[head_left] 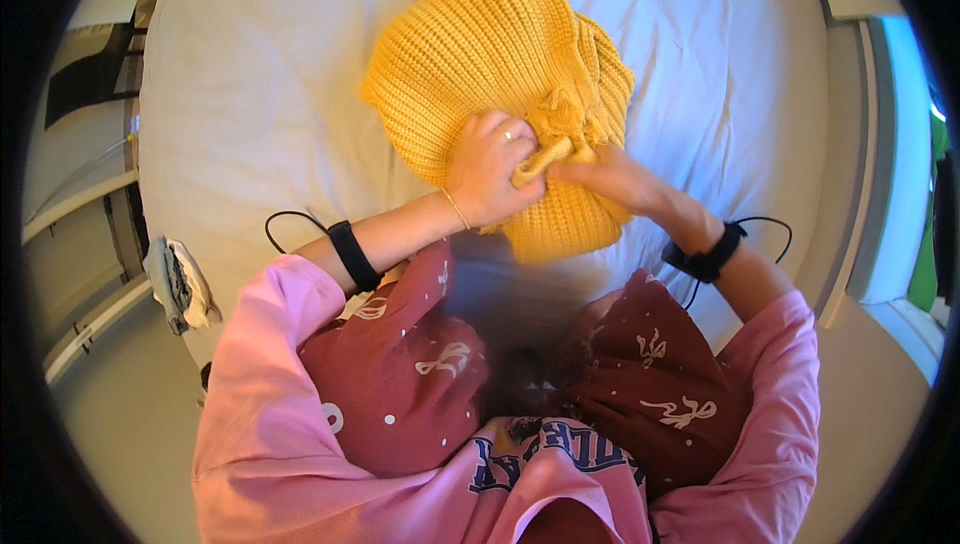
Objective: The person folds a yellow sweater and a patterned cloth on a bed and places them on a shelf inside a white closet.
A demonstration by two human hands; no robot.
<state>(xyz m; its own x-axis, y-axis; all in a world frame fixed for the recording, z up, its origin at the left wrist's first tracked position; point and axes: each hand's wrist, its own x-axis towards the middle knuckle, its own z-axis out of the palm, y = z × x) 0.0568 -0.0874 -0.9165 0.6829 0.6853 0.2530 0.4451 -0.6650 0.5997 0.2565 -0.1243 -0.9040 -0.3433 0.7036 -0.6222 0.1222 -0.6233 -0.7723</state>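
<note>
A bundled yellow chunky-knit textile (472,49), perhaps a blanket or a sweater, rests on the bed in front of my crossed legs. Frayed yellow yarn ends (562,109) stick out near its middle. My left hand (491,165), with a ring and a thin bracelet, grips a twisted strip of the yellow knit (541,160). From the other side my right hand (615,176) pinches the same strip, its fingertips partly hidden by the folds. The right hand is slightly blurred.
A pale bed sheet (270,94) spreads beneath me. Folded grey and cream cloths (180,285) lie at the bed's left edge. Shelving (90,191) stands on the left, and a window (892,161) is at the right. Black wrist bands (354,255) carry looped cables.
</note>
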